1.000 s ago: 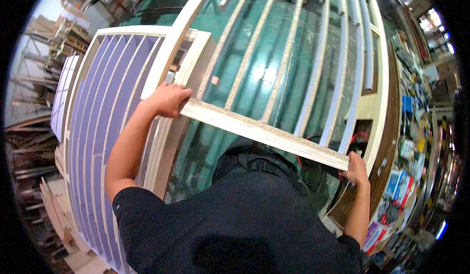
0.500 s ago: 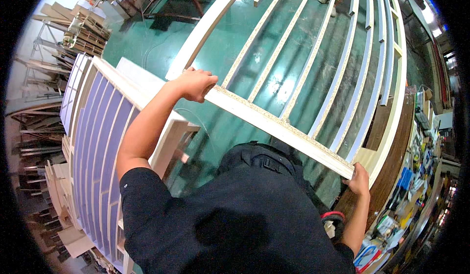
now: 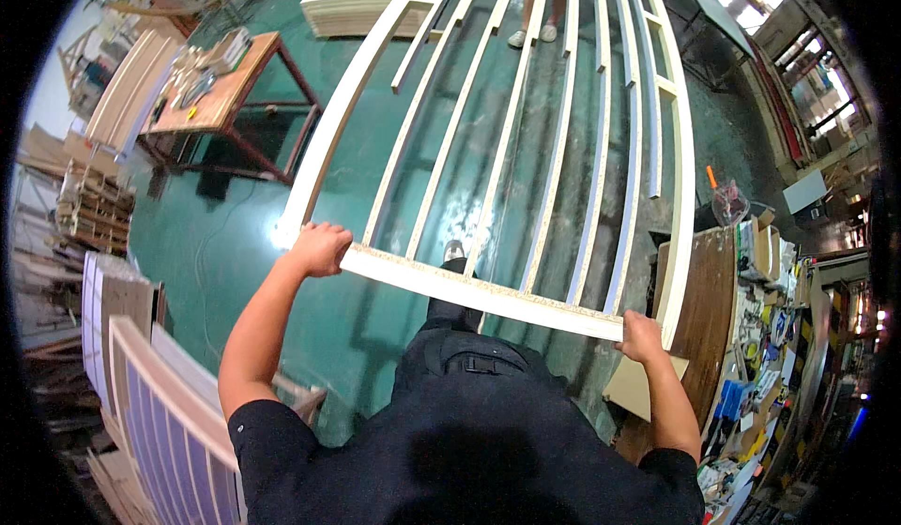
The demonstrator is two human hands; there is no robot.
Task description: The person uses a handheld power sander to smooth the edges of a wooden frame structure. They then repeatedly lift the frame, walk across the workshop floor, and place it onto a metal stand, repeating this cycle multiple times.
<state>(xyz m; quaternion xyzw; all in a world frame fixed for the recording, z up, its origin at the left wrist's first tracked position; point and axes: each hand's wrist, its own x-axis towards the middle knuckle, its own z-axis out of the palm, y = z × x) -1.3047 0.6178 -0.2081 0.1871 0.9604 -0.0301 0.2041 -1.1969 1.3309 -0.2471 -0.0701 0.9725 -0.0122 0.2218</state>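
I'm wearing the left of two side-by-side fisheye cameras on my head, and it is looking down over my black shirt (image 3: pixel 375 469) and forward. My left hand (image 3: pixel 322 249) and right hand (image 3: pixel 641 336) are showing near, around mid-picture, while the slatted frame (image 3: pixel 483 302) is running away past the top edge. The lens is taking in green floor (image 3: pixel 225 225) widely and bowing long edges toward its rim.

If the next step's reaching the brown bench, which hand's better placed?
Right, I'd say: the right hand grips the wooden frame close to the brown bench; the left hand grips it farther away. Neither is free.
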